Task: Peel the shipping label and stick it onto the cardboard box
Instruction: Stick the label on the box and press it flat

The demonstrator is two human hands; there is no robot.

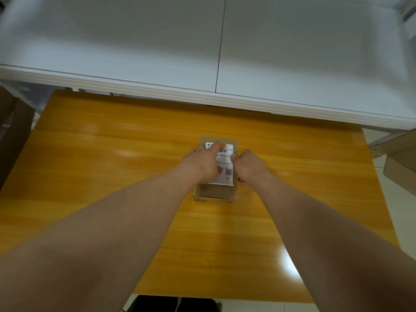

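A small brown cardboard box stands near the middle of the yellow wooden table. A white shipping label with a barcode and a QR code lies flat on the box's top. My left hand rests on the label's left half, fingers spread and pressing down, the thumb near the QR code. My right hand is curled against the box's right side, its thumb touching the label's right edge. The hands hide part of the label and the box top.
A white table runs along the far side, its edge just beyond the yellow one. Brown cardboard boxes stand at the left edge and at the right edge on the floor. A dark chair seat shows at the bottom.
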